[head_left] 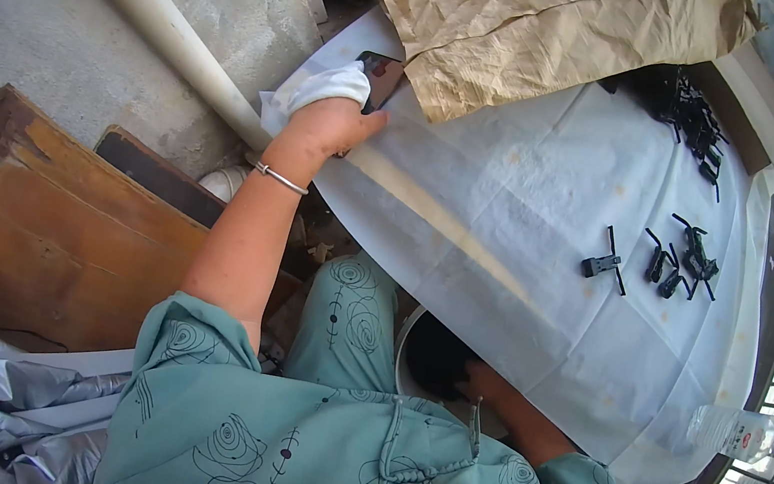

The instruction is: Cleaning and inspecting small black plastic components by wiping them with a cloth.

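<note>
My left hand is at the left corner of the sheet-covered table, its thumb pointing right. A white cloth covers its other fingers, so their grip is hidden. Just beyond lies a dark, flat, glossy thing, partly under crumpled brown paper. Below the table's near edge, my right hand reaches into a round pale bucket with a black inside. Its fingers are lost in the dark. Several small black plastic parts with thin arms lie on the right of the translucent white sheet.
A heap of similar black parts lies at the far right. A clear plastic bottle lies by the table's right edge. To the left are a brown wooden board, a long pale pipe and silvery sheeting.
</note>
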`<state>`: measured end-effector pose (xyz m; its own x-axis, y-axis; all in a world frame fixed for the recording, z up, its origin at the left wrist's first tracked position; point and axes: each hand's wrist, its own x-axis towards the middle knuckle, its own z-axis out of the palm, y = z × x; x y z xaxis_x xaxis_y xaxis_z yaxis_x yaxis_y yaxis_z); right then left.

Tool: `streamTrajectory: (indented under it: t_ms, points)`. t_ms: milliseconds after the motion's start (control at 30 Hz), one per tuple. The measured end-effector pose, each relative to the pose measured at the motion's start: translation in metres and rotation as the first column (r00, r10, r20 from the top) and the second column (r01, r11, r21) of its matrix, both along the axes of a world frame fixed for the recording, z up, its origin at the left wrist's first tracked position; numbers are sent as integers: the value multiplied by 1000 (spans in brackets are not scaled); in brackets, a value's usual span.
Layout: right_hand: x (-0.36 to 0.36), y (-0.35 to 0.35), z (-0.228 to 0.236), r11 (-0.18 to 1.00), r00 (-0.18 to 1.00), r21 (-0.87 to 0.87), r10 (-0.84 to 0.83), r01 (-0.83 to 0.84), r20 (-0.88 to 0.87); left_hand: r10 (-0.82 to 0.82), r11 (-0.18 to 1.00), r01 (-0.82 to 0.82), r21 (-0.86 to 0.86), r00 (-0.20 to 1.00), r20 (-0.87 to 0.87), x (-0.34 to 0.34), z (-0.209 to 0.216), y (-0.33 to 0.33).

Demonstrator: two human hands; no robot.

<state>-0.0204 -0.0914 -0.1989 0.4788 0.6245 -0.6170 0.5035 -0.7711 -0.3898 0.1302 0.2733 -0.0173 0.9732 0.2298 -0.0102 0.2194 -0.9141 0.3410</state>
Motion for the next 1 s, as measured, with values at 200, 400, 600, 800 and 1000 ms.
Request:
streamTrajectory:
  t_ms: [200,400,600,800,1000]
  points:
    - [-14,-22,60,965,974,138,-226,223,7,83,970,-103,220,992,95,15,-2,-14]
    - [-19,-20,146,862,900,275,-373,427,-226,99,975,-92,201,995,-22,18,-1,-6]
    - [-8,-21,210,761,869,441,-485,476,-99,-142,987,82,137,837,528,-38,14,-26]
    - [3,-16,225,893,973,438,-183,104,142,-541,376,750,-545,655,528,-132,17,-149]
    - [10,-9,241,773,938,545,-338,325,-79,-611,237,682,-692,659,439,-156,9,-176]
